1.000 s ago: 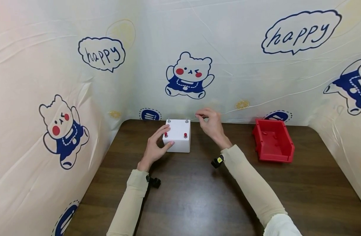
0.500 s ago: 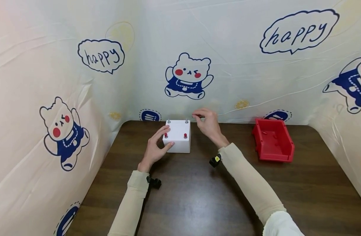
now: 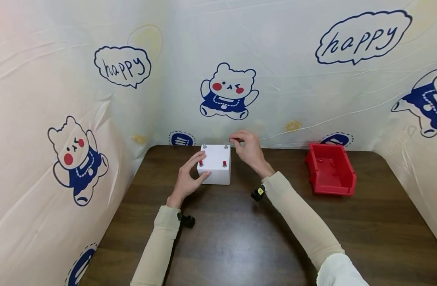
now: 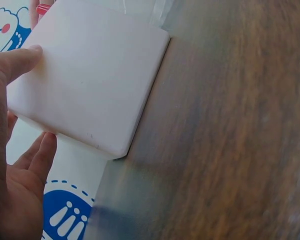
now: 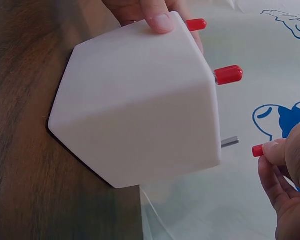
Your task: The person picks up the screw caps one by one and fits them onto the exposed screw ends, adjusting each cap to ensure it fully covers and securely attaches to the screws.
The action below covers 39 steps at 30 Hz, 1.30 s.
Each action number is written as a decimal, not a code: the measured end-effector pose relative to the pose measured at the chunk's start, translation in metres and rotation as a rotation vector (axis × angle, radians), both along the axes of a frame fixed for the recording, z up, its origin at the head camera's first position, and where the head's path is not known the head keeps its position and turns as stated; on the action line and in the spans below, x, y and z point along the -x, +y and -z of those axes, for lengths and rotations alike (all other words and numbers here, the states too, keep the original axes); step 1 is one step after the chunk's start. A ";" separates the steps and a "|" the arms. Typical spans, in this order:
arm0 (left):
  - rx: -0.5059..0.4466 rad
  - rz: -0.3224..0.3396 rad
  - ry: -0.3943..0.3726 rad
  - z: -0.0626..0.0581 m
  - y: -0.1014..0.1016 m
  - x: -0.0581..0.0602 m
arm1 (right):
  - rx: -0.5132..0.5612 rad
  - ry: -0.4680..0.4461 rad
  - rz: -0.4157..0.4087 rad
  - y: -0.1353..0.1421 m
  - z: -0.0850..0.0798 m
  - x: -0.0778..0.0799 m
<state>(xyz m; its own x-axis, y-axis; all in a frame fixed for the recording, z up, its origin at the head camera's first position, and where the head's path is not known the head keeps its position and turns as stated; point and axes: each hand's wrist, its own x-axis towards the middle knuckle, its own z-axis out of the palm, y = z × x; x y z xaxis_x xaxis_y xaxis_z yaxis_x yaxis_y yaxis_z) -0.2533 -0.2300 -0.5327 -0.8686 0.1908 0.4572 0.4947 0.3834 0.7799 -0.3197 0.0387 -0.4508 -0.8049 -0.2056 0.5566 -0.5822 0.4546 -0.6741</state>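
Observation:
A white box (image 3: 216, 154) stands near the table's far edge, with upright metal posts at its top corners. Red caps cover the two near posts, one of them the near-right red cap (image 3: 224, 163); the two far posts are bare metal. My left hand (image 3: 187, 177) grips the box's left side, thumb on the near face and fingers round the far side. Between thumb and fingertips, my right hand (image 3: 249, 150) pinches a small red cap (image 5: 258, 150). In the right wrist view this cap is a short gap away from the bare far-right post (image 5: 230, 142).
A red open bin (image 3: 332, 171) stands on the right of the brown table (image 3: 232, 238), with a few small red pieces inside. A printed white cloth (image 3: 293, 91) hangs behind the table and along both sides.
My right hand has moved left with the red cap, closer to the far-right post. My left hand stays on the box, and the box has not moved.

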 end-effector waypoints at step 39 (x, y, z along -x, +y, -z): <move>0.000 0.004 -0.015 0.000 0.000 0.001 | -0.014 -0.021 0.016 -0.010 0.010 -0.002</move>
<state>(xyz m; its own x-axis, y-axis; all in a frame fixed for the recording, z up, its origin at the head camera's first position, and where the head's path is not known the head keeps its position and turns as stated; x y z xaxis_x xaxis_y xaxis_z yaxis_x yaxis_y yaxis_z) -0.2542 -0.2304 -0.5330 -0.8747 0.1941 0.4442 0.4844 0.3817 0.7872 -0.3177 0.0292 -0.4607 -0.8194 -0.2006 0.5370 -0.5609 0.4732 -0.6793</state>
